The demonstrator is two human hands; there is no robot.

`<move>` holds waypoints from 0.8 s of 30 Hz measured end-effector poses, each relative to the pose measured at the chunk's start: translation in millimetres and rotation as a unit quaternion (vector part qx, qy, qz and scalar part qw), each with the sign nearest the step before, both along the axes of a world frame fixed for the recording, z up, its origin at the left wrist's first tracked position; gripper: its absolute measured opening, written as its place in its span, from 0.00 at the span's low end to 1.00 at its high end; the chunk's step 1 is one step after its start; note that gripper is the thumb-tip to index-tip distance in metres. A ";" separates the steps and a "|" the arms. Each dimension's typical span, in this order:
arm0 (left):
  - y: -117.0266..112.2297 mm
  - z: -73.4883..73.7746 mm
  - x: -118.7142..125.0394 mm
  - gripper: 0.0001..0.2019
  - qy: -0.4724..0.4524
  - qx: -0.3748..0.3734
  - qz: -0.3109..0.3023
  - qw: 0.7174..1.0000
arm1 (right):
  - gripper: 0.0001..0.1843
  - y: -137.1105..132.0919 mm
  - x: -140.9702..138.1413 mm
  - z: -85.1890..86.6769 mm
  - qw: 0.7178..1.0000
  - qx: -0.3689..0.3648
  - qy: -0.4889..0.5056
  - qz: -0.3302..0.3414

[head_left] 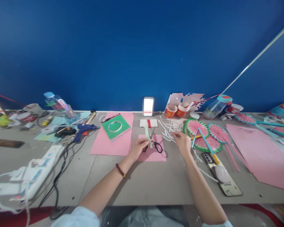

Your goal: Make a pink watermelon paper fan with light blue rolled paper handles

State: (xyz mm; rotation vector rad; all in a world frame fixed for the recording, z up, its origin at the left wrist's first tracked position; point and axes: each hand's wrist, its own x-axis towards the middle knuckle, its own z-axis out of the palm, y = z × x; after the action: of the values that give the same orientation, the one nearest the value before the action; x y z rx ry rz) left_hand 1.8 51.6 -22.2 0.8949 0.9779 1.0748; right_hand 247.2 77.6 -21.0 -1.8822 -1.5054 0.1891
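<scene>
My left hand (138, 148) is closed on a pale green paper strip (147, 135) that stands up from it, above a small pink paper sheet (153, 155). Black-handled scissors (156, 145) lie on that pink sheet just right of the left hand. My right hand (183, 142) is pinched over a heap of white paper strips (171, 127); something thin and white seems to be between its fingers, too small to name. A beaded bracelet is on my left wrist.
Pink-and-green folded paper fans (204, 134) lie right of my right hand, with a phone (210, 157) and a metal ruler beside them. Large pink sheets (262, 151) spread at right. A green sheet with a tape ring (115, 126), a blue glue gun (84, 130), a power strip (41, 167), bottles and red paper cups (177, 111) stand around.
</scene>
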 end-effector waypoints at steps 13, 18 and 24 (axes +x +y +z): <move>-2.1 2.6 0.5 0.18 0.016 0.012 -0.017 1.000 | 0.23 6.1 -8.1 4.2 0.912 0.016 0.394 0.112; -3.8 10.0 0.9 0.19 0.018 0.004 -0.013 1.000 | 0.19 1.2 -12.5 13.6 0.856 -0.009 0.506 0.103; -1.7 4.3 0.3 0.19 0.017 0.005 -0.014 1.000 | 0.18 0.8 -14.4 13.9 0.861 -0.014 0.503 0.070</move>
State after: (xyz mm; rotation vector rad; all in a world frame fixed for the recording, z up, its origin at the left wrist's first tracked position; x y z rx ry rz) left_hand 2.2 49.9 -17.9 0.9345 0.9858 1.0449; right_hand 232.8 78.4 -7.0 -1.2949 -0.8705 1.0797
